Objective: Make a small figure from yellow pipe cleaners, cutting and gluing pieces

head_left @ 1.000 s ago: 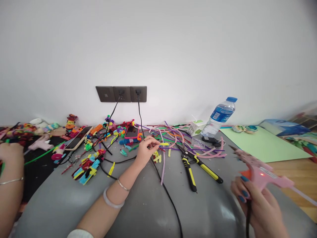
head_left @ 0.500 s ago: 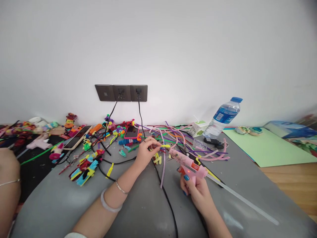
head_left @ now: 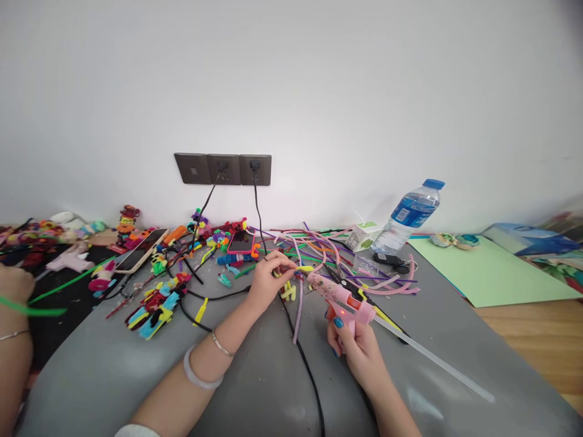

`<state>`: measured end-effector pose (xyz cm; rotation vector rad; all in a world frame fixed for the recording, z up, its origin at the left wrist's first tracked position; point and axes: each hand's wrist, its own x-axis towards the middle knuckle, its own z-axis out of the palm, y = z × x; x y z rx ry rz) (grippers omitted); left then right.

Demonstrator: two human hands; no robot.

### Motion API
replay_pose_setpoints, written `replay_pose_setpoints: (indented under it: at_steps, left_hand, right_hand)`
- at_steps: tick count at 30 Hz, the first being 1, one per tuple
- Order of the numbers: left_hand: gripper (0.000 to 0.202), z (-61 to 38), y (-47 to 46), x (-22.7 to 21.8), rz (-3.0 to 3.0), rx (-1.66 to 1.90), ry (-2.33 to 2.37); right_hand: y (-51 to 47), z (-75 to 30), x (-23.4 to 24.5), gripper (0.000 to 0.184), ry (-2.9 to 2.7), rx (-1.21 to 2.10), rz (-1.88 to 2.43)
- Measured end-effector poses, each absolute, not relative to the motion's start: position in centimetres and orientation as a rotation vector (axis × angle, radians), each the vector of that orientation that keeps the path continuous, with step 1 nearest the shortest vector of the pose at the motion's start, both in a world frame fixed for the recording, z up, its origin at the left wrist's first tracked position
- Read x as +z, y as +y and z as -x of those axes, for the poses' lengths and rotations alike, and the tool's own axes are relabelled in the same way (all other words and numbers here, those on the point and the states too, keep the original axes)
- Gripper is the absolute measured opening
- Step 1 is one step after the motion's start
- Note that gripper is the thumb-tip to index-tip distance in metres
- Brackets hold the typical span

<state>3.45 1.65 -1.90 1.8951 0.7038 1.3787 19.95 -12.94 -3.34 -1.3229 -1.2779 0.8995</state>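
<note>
My left hand (head_left: 268,277) pinches a short yellow pipe cleaner piece (head_left: 304,268) over the grey mat (head_left: 113,370). My right hand (head_left: 353,340) grips a pink hot glue gun (head_left: 342,297), its red light on and its nozzle pointed at the yellow piece, almost touching it. A long clear glue stick (head_left: 437,361) sticks out behind the gun to the right. More yellow bits (head_left: 288,292) lie just below my left fingers.
A tangle of coloured pipe cleaners (head_left: 328,255), yellow-handled pliers (head_left: 387,318), a water bottle (head_left: 407,215), a small carton (head_left: 364,235), phones (head_left: 242,242) and craft figures (head_left: 157,303) crowd the mat. Black cables (head_left: 305,364) run to wall sockets (head_left: 223,169). Another person's hand (head_left: 13,291) is at left.
My right hand swung the glue gun in from the far right to the yellow piece in my left fingers. The other person's hand now holds a green strand.
</note>
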Motion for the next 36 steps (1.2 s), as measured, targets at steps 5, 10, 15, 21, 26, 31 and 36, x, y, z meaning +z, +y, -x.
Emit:
replay_pose_setpoints:
  at_steps: [5, 10, 15, 21, 26, 31, 36]
  left_hand:
    - [0.005, -3.5, 1.6, -1.8, -1.907, 1.386, 0.69]
    - [0.007, -3.4, 1.5, -1.7, -1.899, 1.394, 0.694]
    - [0.008, -3.4, 1.6, -1.7, -1.903, 1.406, 0.7]
    - [0.009, -3.4, 1.6, -1.6, -1.922, 1.418, 0.699]
    - [0.009, -3.3, 1.6, -1.5, -1.917, 1.424, 0.702]
    - [0.006, -3.3, 1.7, -1.5, -1.901, 1.427, 0.703]
    - [0.007, -3.2, 1.8, -1.4, -1.912, 1.434, 0.711]
  right_hand:
    - [-12.8, -20.1, -3.5, 0.046, -1.316, 0.893, 1.357]
    - [-12.8, -20.2, -3.9, 0.049, -1.327, 0.859, 1.378]
    - [-12.7, -20.0, -2.7, 0.051, -1.35, 0.833, 1.384]
    - [-12.6, -19.9, -1.7, 0.057, -1.366, 0.809, 1.393]
    - [-12.6, -20.0, -1.9, 0.057, -1.358, 0.8, 1.397]
    - [-12.6, -20.2, -2.4, 0.056, -1.358, 0.788, 1.395]
    - [-12.6, -20.4, -3.1, 0.057, -1.381, 0.757, 1.422]
